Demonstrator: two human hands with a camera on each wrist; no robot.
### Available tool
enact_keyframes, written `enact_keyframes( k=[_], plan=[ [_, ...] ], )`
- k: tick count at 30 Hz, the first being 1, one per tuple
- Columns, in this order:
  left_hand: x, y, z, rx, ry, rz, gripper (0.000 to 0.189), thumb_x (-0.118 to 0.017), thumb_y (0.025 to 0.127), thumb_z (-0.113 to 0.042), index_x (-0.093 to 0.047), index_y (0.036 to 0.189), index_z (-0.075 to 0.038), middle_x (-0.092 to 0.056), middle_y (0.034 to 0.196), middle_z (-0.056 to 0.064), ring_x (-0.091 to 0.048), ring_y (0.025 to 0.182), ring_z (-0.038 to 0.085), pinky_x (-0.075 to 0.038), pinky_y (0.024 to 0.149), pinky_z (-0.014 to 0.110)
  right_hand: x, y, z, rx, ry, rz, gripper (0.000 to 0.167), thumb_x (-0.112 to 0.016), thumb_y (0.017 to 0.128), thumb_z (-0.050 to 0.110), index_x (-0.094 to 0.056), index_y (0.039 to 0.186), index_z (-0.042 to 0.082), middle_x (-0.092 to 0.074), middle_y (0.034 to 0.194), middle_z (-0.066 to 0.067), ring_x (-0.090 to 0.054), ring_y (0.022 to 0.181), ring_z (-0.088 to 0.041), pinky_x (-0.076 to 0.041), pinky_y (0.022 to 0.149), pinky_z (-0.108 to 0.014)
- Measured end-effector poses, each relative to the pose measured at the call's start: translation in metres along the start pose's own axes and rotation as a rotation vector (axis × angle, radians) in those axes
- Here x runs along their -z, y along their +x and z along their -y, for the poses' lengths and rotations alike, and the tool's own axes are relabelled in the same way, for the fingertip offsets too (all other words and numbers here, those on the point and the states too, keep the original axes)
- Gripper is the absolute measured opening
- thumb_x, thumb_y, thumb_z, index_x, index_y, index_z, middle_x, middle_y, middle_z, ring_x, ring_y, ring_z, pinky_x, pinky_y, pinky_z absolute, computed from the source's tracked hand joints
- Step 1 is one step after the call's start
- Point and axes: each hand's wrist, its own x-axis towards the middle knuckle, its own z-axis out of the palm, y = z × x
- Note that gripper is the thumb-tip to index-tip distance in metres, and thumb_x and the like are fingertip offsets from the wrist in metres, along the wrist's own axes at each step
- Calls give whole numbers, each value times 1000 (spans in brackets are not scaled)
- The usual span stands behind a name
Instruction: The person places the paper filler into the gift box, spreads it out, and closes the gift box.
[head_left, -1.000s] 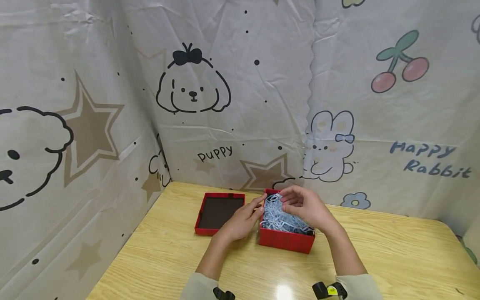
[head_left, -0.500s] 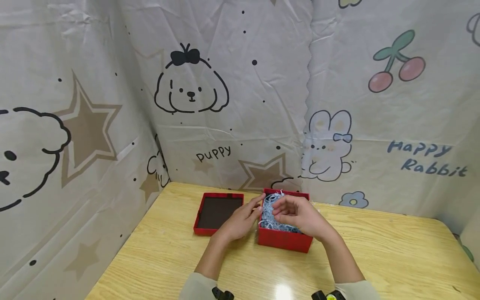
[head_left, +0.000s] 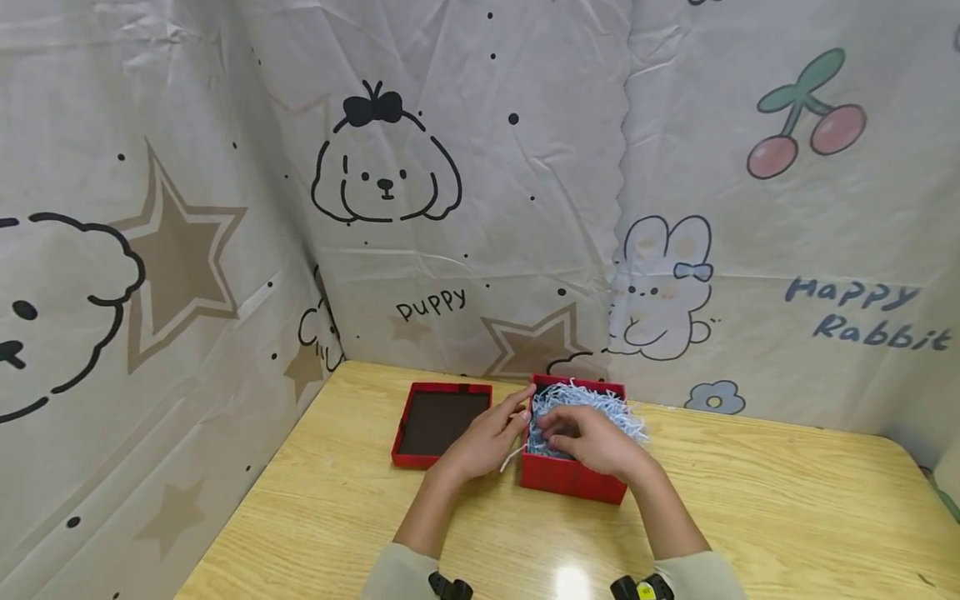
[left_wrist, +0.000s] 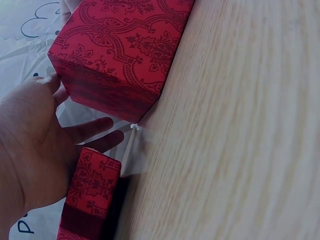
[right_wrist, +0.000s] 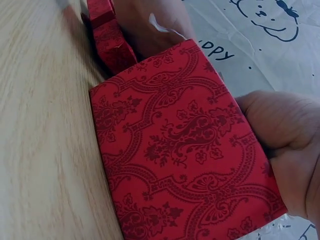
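A red box (head_left: 573, 477) with a dark scroll pattern stands on the table, filled with pale blue shredded paper (head_left: 592, 398). The paper heaps above the rim and spills over the right wall. My left hand (head_left: 483, 440) lies along the left wall with its fingers extended, fingertips at the rim. My right hand (head_left: 592, 437) reaches over the front wall, its fingers curled into the paper and pinching it. In the right wrist view the box wall (right_wrist: 185, 135) hides those fingertips. A loose white strand (head_left: 513, 457) trails from the left front edge.
The shallow red lid (head_left: 405, 461), dark inside, lies open side up just left of the box, beside my left hand. Behind the wooden table (head_left: 750, 500) hangs a cloth backdrop (head_left: 540, 208) printed with puppies, stars and a rabbit.
My right hand has moved left and lower into the paper. The paper now bulges higher and over the right side, and a strand hangs out on the left. My left hand has stayed put.
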Motion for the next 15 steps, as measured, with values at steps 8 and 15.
enact_keyframes(
  k=[8, 15],
  plan=[
    [1, 0, -1, -9, -5, 3, 54, -40, 115, -43, -31, 168, -35, -47, 163, 1, -53, 142, 23, -41, 118, 53, -5, 4, 2, -116, -104, -114, 17, -69, 97, -4, -74, 113, -5, -75, 102, -11, -70, 96, -25, -59, 91, -50],
    [1, 0, 0, -10, 11, 1, 53, -42, 115, -41, -33, 167, -34, -46, 164, 0, -49, 145, 24, -39, 120, 55, -8, 5, 7, -209, -164, -149, 14, -72, 94, -3, -74, 107, -6, -74, 95, -10, -68, 90, -24, -59, 89, -50]
  ],
)
